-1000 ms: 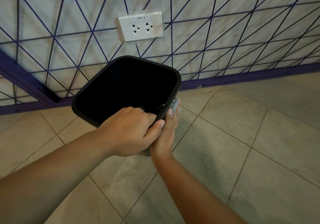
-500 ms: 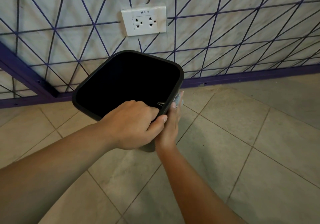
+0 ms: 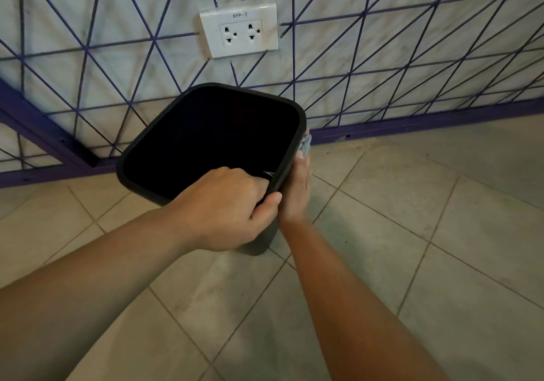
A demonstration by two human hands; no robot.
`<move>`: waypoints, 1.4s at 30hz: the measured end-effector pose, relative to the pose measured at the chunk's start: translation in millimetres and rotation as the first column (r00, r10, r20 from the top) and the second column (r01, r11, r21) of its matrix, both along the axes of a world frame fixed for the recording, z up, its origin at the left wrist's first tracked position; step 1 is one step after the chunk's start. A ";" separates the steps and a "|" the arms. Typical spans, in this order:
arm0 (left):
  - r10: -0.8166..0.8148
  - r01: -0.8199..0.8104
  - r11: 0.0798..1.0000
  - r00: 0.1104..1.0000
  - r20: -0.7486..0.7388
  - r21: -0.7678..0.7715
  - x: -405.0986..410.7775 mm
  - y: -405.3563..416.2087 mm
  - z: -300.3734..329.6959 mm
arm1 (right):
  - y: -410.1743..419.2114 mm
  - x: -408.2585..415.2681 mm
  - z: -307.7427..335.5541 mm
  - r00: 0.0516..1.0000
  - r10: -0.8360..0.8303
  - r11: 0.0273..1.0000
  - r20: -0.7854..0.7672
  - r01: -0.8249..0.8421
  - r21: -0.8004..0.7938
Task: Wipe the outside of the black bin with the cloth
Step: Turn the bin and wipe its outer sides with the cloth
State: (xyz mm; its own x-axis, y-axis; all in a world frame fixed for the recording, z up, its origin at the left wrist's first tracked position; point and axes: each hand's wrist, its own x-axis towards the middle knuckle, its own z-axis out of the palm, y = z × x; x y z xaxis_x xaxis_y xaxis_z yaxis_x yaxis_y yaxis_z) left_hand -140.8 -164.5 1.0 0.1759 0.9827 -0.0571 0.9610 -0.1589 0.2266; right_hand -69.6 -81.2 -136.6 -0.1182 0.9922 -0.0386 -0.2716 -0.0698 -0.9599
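A black square bin (image 3: 141, 157) with rounded corners stands on the tiled floor by the wall, its dark mouth facing me. My left hand (image 3: 226, 210) grips the bin's near rim, fingers inside and thumb outside. My right hand (image 3: 295, 195) lies flat against the bin's right outer side, pressing a grey cloth (image 3: 305, 145) to it. Only a small bunch of the cloth shows past the fingertips, just under the rim. The rest of the cloth and the bin's lower sides are hidden.
Behind the bin a pale marble wall carries a purple line pattern, a purple skirting (image 3: 412, 124) and a white double socket (image 3: 240, 31). Beige floor tiles (image 3: 412, 218) stretch to the right and towards me.
My right hand and the cloth have slid up and farther along the bin's right side. The left hand keeps its grip on the rim. The view has shifted slightly.
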 end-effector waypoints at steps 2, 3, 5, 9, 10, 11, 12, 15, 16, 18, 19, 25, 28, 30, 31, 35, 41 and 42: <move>-0.004 0.004 1.000 1.000 -0.004 0.008 -0.1 0.4 0.3 | 9.4 -2.8 -27.8 0.998 0.058 0.996 -0.009 -0.058 -0.064; -0.007 0.007 1.000 1.000 -0.002 0.009 0.3 1.1 0.6 | 10.9 -3.2 -42.2 0.998 0.057 0.995 -0.005 -0.057 -0.076; -0.008 0.008 1.000 1.000 -0.001 0.018 0.7 1.4 0.6 | 2.1 -4.6 -65.8 0.996 0.032 0.989 0.079 -0.020 -0.148; -0.003 0.003 0.999 1.000 0.007 0.048 -0.9 0.3 -0.1 | -32.4 -9.2 -97.3 0.993 0.026 0.950 0.118 0.012 -0.313; -0.004 0.004 0.999 1.000 0.007 0.054 -1.5 0.2 -0.6 | -38.5 -10.5 -95.9 0.993 0.011 0.946 0.116 0.027 -0.322; -0.005 0.004 0.998 1.000 0.008 0.056 -2.2 0.3 -0.9 | -44.0 -11.1 -92.0 0.994 -0.009 0.942 0.107 0.044 -0.333; -0.005 0.005 0.998 1.000 0.011 0.057 -2.3 0.3 -1.0 | -50.8 -10.4 -82.3 0.995 -0.022 0.939 0.095 0.053 -0.340; -0.003 0.002 0.999 1.000 0.024 0.045 -2.5 -0.4 -1.0 | -76.4 -11.2 -71.4 0.998 -0.026 0.906 0.059 0.049 -0.420; 0.002 -0.003 0.999 1.000 0.027 0.039 -2.3 -0.4 -0.6 | -88.1 -10.4 -67.4 0.997 -0.013 0.907 0.070 0.042 -0.419; 0.022 -0.023 1.000 0.999 0.032 0.019 -2.0 -1.0 1.0 | -114.1 -6.4 -66.8 0.999 -0.007 0.905 0.048 0.027 -0.424; 0.035 -0.035 0.999 0.999 0.031 0.006 -2.2 -1.7 1.9 | -125.9 -0.1 -63.2 0.999 0.004 0.897 0.033 0.011 -0.441; 0.043 -0.044 0.999 0.996 -0.082 -0.017 0.4 -9.9 8.0 | -124.9 59.5 -21.6 0.992 -0.028 0.776 0.124 0.099 -0.623; 0.030 -0.033 0.999 0.996 -0.085 -0.034 -4.1 -20.1 10.1 | -105.4 84.9 -2.0 0.979 -0.082 0.799 0.189 0.178 -0.575; 0.025 -0.028 0.998 0.998 -0.056 -0.056 -11.2 -29.0 9.9 | -96.2 97.1 4.0 0.978 -0.075 0.811 0.196 0.174 -0.559; 0.027 -0.031 0.997 0.998 -0.059 -0.067 -15.3 -33.3 9.6 | -93.1 101.6 6.1 0.977 -0.068 0.818 0.202 0.170 -0.549; 0.037 -0.044 0.990 0.998 -0.058 -0.131 -32.1 -44.6 14.5 | -92.7 108.1 12.4 0.977 -0.066 0.838 0.203 0.165 -0.521; 0.061 -0.082 0.973 0.993 -0.102 -0.214 -53.9 -61.2 34.0 | -102.3 109.8 12.6 0.981 -0.064 0.830 0.181 0.153 -0.537; 0.059 -0.092 0.972 0.986 -0.153 -0.214 -59.6 -64.1 37.0 | -102.9 110.8 12.4 0.981 -0.061 0.830 0.183 0.152 -0.536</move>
